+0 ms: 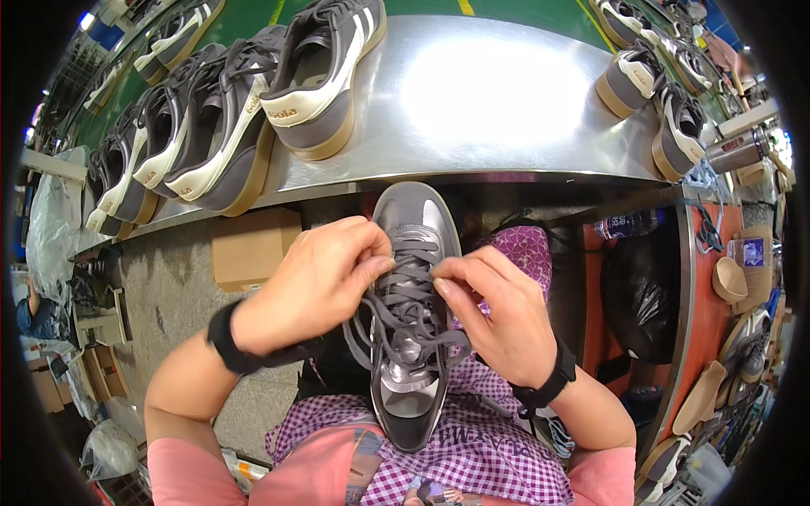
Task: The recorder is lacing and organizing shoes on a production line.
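A grey sneaker point(411, 228) rests on my lap, toe pointing away from me, heel against my checked purple apron point(472, 447). Its grey laces point(403, 314) hang in loose loops over the tongue. My left hand point(316, 282) pinches a lace at the upper eyelets on the shoe's left side. On the right side my right hand point(498, 308) grips the lace, thumb and fingers closed on it. Both wrists wear black bands.
A shiny metal workbench point(472, 110) curves in front of me. Several finished grey-and-cream sneakers point(245, 118) line its left part, and more sneakers point(658, 93) stand at its right. A cardboard box point(253, 246) sits under the bench. Black bags point(637, 287) and insoles point(727, 278) lie at the right.
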A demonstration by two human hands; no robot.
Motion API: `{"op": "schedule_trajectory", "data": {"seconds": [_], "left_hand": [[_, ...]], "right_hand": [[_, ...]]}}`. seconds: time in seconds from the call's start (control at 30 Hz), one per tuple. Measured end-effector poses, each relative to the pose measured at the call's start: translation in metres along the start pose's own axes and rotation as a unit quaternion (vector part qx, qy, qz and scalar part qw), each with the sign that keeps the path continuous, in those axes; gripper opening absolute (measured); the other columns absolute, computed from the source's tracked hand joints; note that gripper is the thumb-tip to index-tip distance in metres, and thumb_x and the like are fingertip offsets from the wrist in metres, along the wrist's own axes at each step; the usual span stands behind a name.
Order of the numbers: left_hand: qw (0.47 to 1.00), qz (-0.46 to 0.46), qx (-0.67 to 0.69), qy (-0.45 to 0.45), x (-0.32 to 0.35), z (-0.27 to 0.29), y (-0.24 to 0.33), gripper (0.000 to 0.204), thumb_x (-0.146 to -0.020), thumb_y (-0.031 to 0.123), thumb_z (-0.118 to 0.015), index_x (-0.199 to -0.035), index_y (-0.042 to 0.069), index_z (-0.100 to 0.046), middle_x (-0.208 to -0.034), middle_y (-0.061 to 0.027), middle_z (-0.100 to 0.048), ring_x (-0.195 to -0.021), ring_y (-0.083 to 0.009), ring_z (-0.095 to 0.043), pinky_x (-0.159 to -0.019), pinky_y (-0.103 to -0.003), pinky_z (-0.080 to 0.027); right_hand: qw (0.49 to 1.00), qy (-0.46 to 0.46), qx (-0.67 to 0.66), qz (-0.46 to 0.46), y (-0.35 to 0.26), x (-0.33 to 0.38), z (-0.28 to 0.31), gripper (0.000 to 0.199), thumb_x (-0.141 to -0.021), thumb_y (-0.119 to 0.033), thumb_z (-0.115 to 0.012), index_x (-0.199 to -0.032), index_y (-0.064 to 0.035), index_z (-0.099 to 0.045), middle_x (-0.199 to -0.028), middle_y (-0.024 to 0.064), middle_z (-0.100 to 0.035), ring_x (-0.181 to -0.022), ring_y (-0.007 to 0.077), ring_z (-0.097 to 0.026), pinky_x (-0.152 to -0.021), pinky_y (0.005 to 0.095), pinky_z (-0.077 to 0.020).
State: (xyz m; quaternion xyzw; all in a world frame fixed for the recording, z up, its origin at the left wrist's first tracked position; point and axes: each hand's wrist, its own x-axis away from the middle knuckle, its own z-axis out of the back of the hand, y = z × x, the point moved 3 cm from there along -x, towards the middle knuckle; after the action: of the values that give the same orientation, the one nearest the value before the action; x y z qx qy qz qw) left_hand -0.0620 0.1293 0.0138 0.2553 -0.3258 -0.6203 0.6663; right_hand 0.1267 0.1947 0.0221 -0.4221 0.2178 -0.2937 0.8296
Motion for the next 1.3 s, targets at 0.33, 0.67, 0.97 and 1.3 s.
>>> {"op": "schedule_trajectory", "data": {"seconds": [0.33, 0.67, 0.97, 1.3], "left_hand": [[0.985, 0.106, 0.119, -0.073, -0.01, 0.012, -0.007, 0.013, -0.084, 0.01, -0.072, -0.086, -0.001, -0.065, -0.078, -0.0012, -0.061, -0.064, -0.0067, -0.052, -0.057, -0.023, -0.044], [0.984, -0.136, -0.078, 0.084, 0.037, -0.01, 0.027, 0.029, -0.069, 0.016, -0.081, -0.091, 0.005, -0.068, -0.087, -0.0088, -0.062, -0.074, -0.0266, -0.062, -0.063, -0.036, -0.05], [0.986, -0.115, -0.098, -0.07, 0.016, 0.005, 0.034, 0.014, -0.077, 0.014, -0.071, -0.081, 0.005, -0.061, -0.075, -0.01, -0.055, -0.067, -0.0301, -0.058, -0.054, -0.039, -0.042], [0.988, -0.14, -0.069, -0.013, 0.064, 0.005, 0.056, 0.025, -0.071, 0.017, -0.078, -0.089, 0.007, -0.065, -0.095, -0.0101, -0.062, -0.084, -0.0279, -0.064, -0.072, -0.035, -0.053]], "right_hand": [[0.987, -0.134, 0.071, 0.047, 0.002, -0.024, -0.002, 0.014, -0.08, -0.011, -0.071, -0.083, -0.0025, -0.06, -0.08, 0.0111, -0.055, -0.075, 0.0303, -0.059, -0.065, 0.0395, -0.0491], [0.993, -0.116, 0.016, -0.027, -0.012, 0.022, 0.001, 0.038, -0.081, -0.018, -0.073, -0.11, -0.0005, -0.055, -0.096, 0.0153, -0.056, -0.08, 0.031, -0.063, -0.066, 0.0374, -0.0519], [0.996, -0.078, 0.041, -0.013, -0.025, 0.044, -0.006, 0.049, -0.078, -0.014, -0.074, -0.119, 0.0049, -0.053, -0.105, 0.0184, -0.054, -0.09, 0.0334, -0.061, -0.076, 0.037, -0.0519], [0.989, -0.112, -0.047, 0.082, -0.028, 0.043, 0.01, 0.024, -0.075, -0.01, -0.076, -0.094, -0.0015, -0.065, -0.104, 0.0124, -0.056, -0.093, 0.031, -0.056, -0.074, 0.0363, -0.0495]]}}
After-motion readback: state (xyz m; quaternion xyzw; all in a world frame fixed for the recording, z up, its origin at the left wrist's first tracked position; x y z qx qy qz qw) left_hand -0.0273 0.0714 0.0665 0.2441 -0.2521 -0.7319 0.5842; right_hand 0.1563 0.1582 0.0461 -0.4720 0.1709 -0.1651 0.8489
